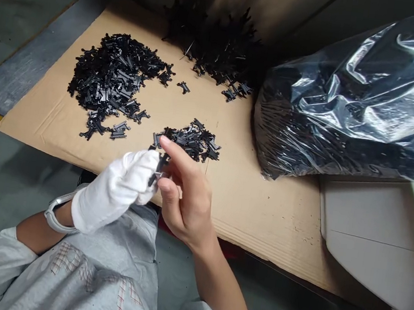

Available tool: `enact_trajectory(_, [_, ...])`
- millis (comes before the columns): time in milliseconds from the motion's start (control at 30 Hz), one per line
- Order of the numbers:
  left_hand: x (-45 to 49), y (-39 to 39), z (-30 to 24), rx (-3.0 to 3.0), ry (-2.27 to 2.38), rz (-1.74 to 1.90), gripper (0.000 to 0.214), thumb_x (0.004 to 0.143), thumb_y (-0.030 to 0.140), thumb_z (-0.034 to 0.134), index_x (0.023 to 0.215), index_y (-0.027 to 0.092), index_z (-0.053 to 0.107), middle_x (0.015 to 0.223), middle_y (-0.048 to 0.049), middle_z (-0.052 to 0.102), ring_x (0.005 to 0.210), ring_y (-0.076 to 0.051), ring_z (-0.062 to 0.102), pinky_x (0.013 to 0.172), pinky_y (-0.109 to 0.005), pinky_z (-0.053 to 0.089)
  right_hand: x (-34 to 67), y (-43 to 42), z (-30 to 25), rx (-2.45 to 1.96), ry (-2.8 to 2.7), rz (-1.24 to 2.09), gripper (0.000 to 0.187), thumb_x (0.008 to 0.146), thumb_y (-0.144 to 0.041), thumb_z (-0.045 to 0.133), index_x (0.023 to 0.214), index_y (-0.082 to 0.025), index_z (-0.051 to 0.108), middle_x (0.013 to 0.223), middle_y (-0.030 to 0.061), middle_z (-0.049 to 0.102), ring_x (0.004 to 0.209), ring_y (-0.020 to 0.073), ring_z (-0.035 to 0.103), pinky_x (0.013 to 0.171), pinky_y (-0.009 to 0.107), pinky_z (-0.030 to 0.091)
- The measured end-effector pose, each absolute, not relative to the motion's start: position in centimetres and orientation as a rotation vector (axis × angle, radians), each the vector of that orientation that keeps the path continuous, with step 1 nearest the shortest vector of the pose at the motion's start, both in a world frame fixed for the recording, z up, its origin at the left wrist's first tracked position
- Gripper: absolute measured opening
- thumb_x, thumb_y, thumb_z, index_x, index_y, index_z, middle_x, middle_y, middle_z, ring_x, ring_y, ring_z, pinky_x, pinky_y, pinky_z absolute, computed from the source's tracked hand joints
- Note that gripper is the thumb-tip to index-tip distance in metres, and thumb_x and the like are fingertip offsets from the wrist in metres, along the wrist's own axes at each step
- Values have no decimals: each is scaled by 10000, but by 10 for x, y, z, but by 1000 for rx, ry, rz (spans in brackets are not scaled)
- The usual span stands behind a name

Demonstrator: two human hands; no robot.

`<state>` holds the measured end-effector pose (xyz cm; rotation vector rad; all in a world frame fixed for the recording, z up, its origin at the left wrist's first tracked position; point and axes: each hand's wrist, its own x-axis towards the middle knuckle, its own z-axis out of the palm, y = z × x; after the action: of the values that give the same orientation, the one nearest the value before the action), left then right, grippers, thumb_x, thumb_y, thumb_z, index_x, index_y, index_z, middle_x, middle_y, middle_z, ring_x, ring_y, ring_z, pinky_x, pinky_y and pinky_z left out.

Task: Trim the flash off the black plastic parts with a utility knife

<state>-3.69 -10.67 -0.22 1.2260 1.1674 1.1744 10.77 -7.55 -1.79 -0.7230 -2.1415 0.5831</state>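
My left hand [122,185], in a white glove, is closed around a small black plastic part [160,165] at the near edge of the cardboard. My bare right hand [183,192] pinches the same part between forefinger and thumb. Both hands meet just in front of a small pile of black parts [193,141]. A larger pile of the same parts [113,75] lies to the far left.
A cardboard sheet [254,201] covers the work surface. A dark heap of parts [221,41] sits at the back. A clear plastic bag full of black parts [357,98] lies at the right, above a white bin [374,236]. Grey floor is at the left.
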Motion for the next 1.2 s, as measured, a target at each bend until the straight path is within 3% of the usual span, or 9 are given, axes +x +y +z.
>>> enact_trajectory(100, [-33,-109,-1,1221,1079,1224,287,931,203,413,645,214,426,565,52,430,525,-91,376,584,-256,359,109,-77,-14,-695,-2133,547,389,1028,-317,408,1410,-249,424,1117,72,720,638,140,587,601,305,519])
enact_trajectory(233, [-31,-113,1,1066,936,1121,389,1012,324,329,653,204,420,563,58,422,511,-71,378,543,-217,361,111,-79,-11,-656,-2132,539,383,1015,-285,446,1397,-258,428,1160,53,720,629,138,581,589,303,506])
enact_trajectory(533, [-30,-123,-6,887,792,1124,394,993,447,449,702,191,517,638,56,513,585,-55,447,586,-166,408,109,-78,-12,-602,-2093,439,272,1016,-327,438,1246,-230,545,739,-3,668,553,142,517,510,289,427])
enact_trajectory(633, [-26,-126,-9,776,751,1168,388,977,471,477,710,197,544,637,53,537,583,-63,467,585,-178,422,110,-77,-11,-611,-2123,422,257,1029,-304,404,1230,-225,542,767,0,674,571,133,525,535,281,450])
enact_trajectory(800, [-23,-123,-7,775,768,1151,437,979,501,448,675,202,539,594,43,532,561,-85,476,580,-215,425,113,-79,-10,-657,-2136,463,335,1047,-365,338,1298,-217,503,1006,47,714,637,119,575,570,270,494])
enact_trajectory(967, [-26,-120,-2,816,877,1144,427,1000,452,410,671,201,513,589,41,514,551,-85,456,562,-224,407,114,-81,-7,-675,-2172,459,341,1040,-359,363,1321,-219,493,774,5,651,608,139,522,526,270,443])
enact_trajectory(1100, [-27,-122,1,845,885,1089,418,1009,365,376,645,195,488,583,27,494,554,-94,452,564,-243,402,113,-80,-4,-672,-2182,465,337,1032,-323,386,1346,-242,478,765,12,649,613,160,518,546,297,427])
enact_trajectory(1200, [-28,-124,-1,850,858,1055,425,999,413,402,647,197,500,582,24,504,546,-97,459,549,-255,396,112,-78,-9,-700,-2172,338,344,1031,-341,385,1350,-260,484,717,9,625,581,166,498,541,316,388])
